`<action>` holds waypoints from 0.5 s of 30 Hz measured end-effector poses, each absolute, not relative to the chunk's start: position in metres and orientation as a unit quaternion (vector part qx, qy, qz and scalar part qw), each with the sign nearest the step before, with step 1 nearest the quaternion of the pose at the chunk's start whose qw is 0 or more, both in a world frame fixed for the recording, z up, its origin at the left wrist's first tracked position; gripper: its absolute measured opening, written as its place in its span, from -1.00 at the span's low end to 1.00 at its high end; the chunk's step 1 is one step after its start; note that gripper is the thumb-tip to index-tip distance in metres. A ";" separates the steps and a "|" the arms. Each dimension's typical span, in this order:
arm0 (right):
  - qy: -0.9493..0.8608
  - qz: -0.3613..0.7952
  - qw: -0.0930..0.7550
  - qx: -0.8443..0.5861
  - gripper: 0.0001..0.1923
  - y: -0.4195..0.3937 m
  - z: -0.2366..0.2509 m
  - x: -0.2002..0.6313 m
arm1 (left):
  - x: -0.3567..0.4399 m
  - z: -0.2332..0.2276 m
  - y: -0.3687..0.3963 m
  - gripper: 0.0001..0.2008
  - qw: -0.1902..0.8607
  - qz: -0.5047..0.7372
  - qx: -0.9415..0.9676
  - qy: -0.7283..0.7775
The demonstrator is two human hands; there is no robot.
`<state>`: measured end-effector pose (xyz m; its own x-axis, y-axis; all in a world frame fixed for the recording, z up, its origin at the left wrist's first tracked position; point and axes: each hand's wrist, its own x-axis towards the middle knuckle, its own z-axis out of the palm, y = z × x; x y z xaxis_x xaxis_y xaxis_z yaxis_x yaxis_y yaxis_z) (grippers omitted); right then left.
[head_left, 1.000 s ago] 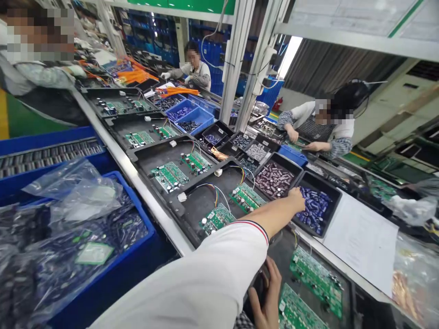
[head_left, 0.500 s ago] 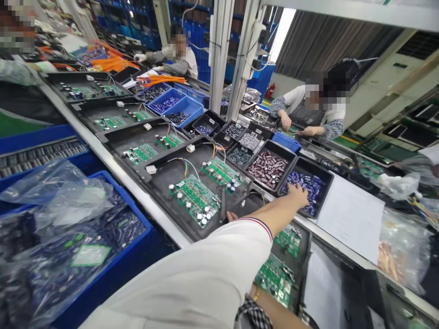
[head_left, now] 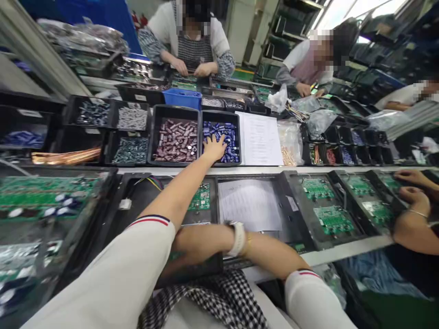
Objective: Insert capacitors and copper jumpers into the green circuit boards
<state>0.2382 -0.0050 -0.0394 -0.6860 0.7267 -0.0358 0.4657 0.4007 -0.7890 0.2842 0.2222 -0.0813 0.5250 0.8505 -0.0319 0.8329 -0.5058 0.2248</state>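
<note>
The left hand (head_left: 214, 147) reaches far across the bench (head_left: 260, 170) into the black bin (head_left: 221, 117) of blue capacitors (head_left: 229, 137), fingers spread wide and resting on the heap. The capacitors lie jumbled, long axes pointing every way. Just left of that bin sits a bin of maroon capacitors (head_left: 176, 145); just right of it lies a printed sheet (head_left: 259, 139). The right hand is hidden under the left arm, so its grip cannot be told; only its forearm with a white watch (head_left: 238, 238) shows, nearer than the bin, above a black tray (head_left: 144, 201).

Brown capacitor bin (head_left: 174, 139), paper sheet (head_left: 259, 139)
</note>
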 end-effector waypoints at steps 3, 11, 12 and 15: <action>-0.805 0.220 0.158 -0.528 -0.81 0.042 -0.043 0.310 | 0.293 -0.087 0.235 -0.39 0.100 0.052 0.867 0.485; -0.708 -0.029 0.129 -0.694 -0.71 0.133 -0.091 0.404 | 0.292 -0.086 0.246 -0.45 0.103 0.029 0.901 0.422; -0.705 -0.028 0.127 -0.697 -0.73 0.137 -0.094 0.404 | 0.291 -0.085 0.247 -0.46 0.105 0.024 0.906 0.409; -0.698 -0.029 0.157 -0.698 -0.74 0.136 -0.090 0.399 | 0.287 -0.082 0.254 -0.51 0.105 0.020 0.926 0.362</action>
